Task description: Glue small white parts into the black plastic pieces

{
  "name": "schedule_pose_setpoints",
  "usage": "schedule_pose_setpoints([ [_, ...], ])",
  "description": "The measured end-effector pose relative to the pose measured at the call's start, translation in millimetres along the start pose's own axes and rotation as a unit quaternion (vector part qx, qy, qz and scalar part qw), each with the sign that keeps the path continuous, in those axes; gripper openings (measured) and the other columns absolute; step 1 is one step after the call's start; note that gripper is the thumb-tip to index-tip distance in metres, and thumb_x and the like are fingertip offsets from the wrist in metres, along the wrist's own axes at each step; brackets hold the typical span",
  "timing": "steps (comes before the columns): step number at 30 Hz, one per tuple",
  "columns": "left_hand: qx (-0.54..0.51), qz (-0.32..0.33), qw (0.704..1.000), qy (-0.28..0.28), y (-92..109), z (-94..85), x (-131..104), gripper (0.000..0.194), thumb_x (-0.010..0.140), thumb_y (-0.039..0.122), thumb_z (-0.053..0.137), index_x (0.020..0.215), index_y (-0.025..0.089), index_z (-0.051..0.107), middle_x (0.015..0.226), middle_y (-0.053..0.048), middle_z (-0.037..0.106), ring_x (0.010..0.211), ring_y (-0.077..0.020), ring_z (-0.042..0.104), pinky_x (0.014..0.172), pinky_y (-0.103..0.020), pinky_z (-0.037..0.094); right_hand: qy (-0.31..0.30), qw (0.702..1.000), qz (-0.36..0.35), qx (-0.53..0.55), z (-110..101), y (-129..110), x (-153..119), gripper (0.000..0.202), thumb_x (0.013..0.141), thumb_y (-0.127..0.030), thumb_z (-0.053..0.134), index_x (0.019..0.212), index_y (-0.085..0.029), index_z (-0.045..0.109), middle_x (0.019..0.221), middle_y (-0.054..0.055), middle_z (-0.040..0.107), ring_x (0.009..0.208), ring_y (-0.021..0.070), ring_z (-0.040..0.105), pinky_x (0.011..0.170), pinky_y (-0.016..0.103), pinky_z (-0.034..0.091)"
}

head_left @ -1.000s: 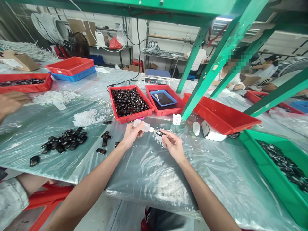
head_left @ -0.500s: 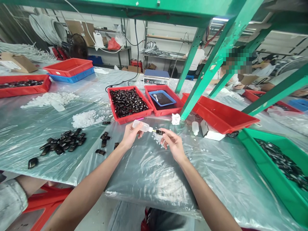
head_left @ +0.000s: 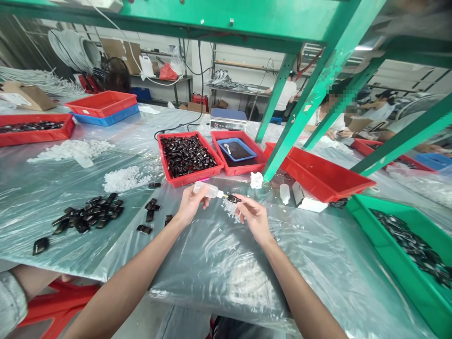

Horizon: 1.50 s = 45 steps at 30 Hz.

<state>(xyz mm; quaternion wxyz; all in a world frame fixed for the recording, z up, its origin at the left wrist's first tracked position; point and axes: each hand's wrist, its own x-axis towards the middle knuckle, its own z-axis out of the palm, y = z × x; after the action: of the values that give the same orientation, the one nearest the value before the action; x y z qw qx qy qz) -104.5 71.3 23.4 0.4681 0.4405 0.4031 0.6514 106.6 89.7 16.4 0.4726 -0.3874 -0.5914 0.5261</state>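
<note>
My left hand (head_left: 192,203) is closed round a translucent squeeze bottle (head_left: 208,189), tilted with its thin nozzle pointing right. The nozzle tip meets or nearly meets a small black part (head_left: 233,198) pinched in the fingers of my right hand (head_left: 252,214). Beneath the two hands, small white pieces (head_left: 229,210) lie scattered on the plastic-covered table (head_left: 212,254). Several loose black parts (head_left: 151,207) rest left of my left hand, with a larger pile of black parts (head_left: 88,214) further left.
Behind the hands stand a red tray (head_left: 190,178) full of black parts and a red tray (head_left: 243,170) holding a blue one. Green posts (head_left: 300,108) rise at the right, near an angled red tray (head_left: 325,176) and a green bin (head_left: 388,254). Another person's knee (head_left: 12,292) shows lower left.
The view has shifted slightly, so the table items appear a little lower and to the left. Both hands keep their hold, with bottle and black part still close together.
</note>
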Motion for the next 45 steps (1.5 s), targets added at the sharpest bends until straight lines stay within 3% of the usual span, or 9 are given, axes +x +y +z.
schedule_pose_setpoints([
  [15, 0.016, -0.031, 0.999, -0.006, 1, -3.7, 3, 0.045, 0.077, 0.048, 0.076, 0.101, 0.01, 0.073, 0.076, -0.008, 0.072, 0.061, -0.0161, 0.064, 0.052, -0.026, 0.047, 0.074, 0.993, 0.039, 0.08, -4, 1, 6, 0.043, 0.074, -0.045, 0.078, 0.11, -0.021, 0.075, 0.066, -0.001, 0.062, 0.052, 0.0119, 0.049, 0.042, 0.024, 0.035],
  [22, 0.162, -0.032, 0.986, -0.025, -28, -9.8, 11, 0.055, 0.065, 0.04, 0.085, 0.11, 0.015, 0.069, 0.104, -0.01, 0.076, 0.094, -0.0253, 0.071, 0.086, -0.039, 0.054, 0.12, 0.982, 0.058, 0.137, -8, 0, 10, 0.039, 0.066, -0.038, 0.082, 0.099, -0.021, 0.072, 0.076, 0.0, 0.06, 0.065, 0.0139, 0.055, 0.041, 0.021, 0.034],
  [29, 0.283, -0.008, 0.957, -0.064, -38, -18.9, 11, 0.041, 0.073, 0.033, 0.077, 0.107, 0.018, 0.059, 0.107, -0.009, 0.073, 0.099, -0.024, 0.068, 0.091, -0.041, 0.051, 0.108, 0.985, 0.038, 0.131, -6, 3, 10, 0.037, 0.066, -0.039, 0.083, 0.095, -0.021, 0.07, 0.083, 0.001, 0.063, 0.064, 0.0127, 0.054, 0.04, 0.021, 0.034],
  [32, 0.335, 0.079, 0.938, -0.041, -24, -18.1, 8, 0.044, 0.077, 0.035, 0.075, 0.115, 0.019, 0.059, 0.12, -0.01, 0.067, 0.11, -0.024, 0.064, 0.097, -0.04, 0.049, 0.109, 0.985, 0.035, 0.129, -5, 2, 10, 0.037, 0.066, -0.039, 0.083, 0.096, -0.02, 0.07, 0.082, 0.001, 0.062, 0.063, 0.0129, 0.054, 0.04, 0.021, 0.034],
  [34, 0.364, 0.188, 0.911, 0.041, -12, -13.0, 3, 0.037, 0.082, 0.035, 0.07, 0.114, 0.019, 0.061, 0.123, -0.011, 0.064, 0.117, -0.0239, 0.06, 0.099, -0.038, 0.047, 0.112, 0.985, 0.036, 0.13, -5, 2, 10, 0.037, 0.066, -0.038, 0.083, 0.096, -0.021, 0.069, 0.085, 0.002, 0.064, 0.063, 0.0127, 0.054, 0.04, 0.021, 0.034],
  [37, 0.399, 0.274, 0.869, 0.102, 4, 0.7, -10, 0.016, 0.09, 0.03, 0.059, 0.102, 0.019, 0.064, 0.101, -0.008, 0.067, 0.097, -0.0197, 0.063, 0.086, -0.033, 0.049, 0.11, 0.985, 0.035, 0.129, -4, 2, 9, 0.035, 0.068, -0.037, 0.081, 0.096, -0.021, 0.069, 0.087, 0.002, 0.066, 0.062, 0.0127, 0.055, 0.04, 0.022, 0.035],
  [39, 0.444, 0.23, 0.866, -0.033, 9, 10.7, -21, 0.012, 0.092, 0.027, 0.056, 0.095, 0.021, 0.065, 0.084, -0.003, 0.067, 0.074, -0.0156, 0.061, 0.073, -0.028, 0.048, 0.102, 0.986, 0.033, 0.125, -3, 3, 9, 0.034, 0.068, -0.038, 0.081, 0.095, -0.022, 0.07, 0.085, 0.002, 0.067, 0.06, 0.0128, 0.055, 0.04, 0.022, 0.035],
  [42, 0.522, 0.129, 0.794, -0.286, 12, 19.9, -33, 0.012, 0.09, 0.026, 0.056, 0.091, 0.023, 0.068, 0.08, 0.0, 0.067, 0.066, -0.0151, 0.059, 0.066, -0.027, 0.044, 0.089, 0.989, 0.029, 0.111, -2, 5, 8, 0.033, 0.068, -0.04, 0.08, 0.095, -0.021, 0.071, 0.08, 0.001, 0.066, 0.057, 0.0127, 0.054, 0.039, 0.022, 0.035],
  [45, 0.551, 0.086, 0.741, -0.374, 11, 19.0, -36, 0.016, 0.088, 0.025, 0.055, 0.097, 0.024, 0.068, 0.093, -0.002, 0.067, 0.076, -0.0176, 0.063, 0.069, -0.028, 0.043, 0.081, 0.992, 0.025, 0.098, -2, 5, 8, 0.032, 0.072, -0.04, 0.078, 0.096, -0.021, 0.072, 0.064, -0.001, 0.061, 0.051, 0.0118, 0.05, 0.039, 0.022, 0.035],
])
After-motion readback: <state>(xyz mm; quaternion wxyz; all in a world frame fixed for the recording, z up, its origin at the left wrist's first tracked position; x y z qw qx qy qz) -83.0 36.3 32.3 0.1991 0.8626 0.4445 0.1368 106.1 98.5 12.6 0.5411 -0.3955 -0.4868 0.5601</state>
